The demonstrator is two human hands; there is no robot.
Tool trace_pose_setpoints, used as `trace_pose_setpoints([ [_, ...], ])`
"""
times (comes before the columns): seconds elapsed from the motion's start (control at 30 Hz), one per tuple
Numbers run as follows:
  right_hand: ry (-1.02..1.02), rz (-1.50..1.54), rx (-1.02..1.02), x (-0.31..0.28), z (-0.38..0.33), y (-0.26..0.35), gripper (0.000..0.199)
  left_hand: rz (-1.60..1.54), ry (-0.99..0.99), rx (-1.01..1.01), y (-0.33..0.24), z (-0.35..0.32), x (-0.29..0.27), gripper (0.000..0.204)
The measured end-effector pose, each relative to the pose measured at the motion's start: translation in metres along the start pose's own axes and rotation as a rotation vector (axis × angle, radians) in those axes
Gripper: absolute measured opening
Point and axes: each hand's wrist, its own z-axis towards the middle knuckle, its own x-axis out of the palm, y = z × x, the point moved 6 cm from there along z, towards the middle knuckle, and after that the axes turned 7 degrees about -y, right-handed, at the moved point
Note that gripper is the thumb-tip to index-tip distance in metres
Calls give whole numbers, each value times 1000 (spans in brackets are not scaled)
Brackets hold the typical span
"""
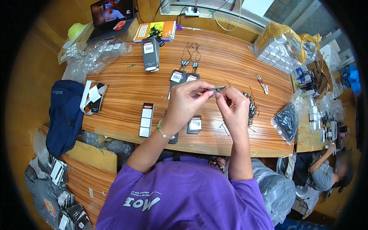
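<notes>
A thin tag (217, 88) is held above the table (226, 50), pinched between thumb and fingers of the left hand (189, 94), apparently so that its right end is left free. The right hand's (233, 101) fingertips are set narrowly together at that end (whether anything is gripped there cannot be told). Loose cords (251, 109) are heaped just beside the right hand, probably for short reach.
</notes>
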Motion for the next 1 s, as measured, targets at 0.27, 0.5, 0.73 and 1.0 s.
trace_pose_setpoints([
  [0.27,50,225,179,1,-2,-18,15,124,17,51,-8,0,0,12],
  [0.5,96,377,333,12,-4,-39,14,154,39,91,-12,1,-1,13],
  [0.73,-14,-187,-167,10,-1,4,7,211,69,55,-7,1,-3,15],
  [1.0,179,456,354,23,-3,-39,12,256,41,189,-10,-2,-7,14],
])
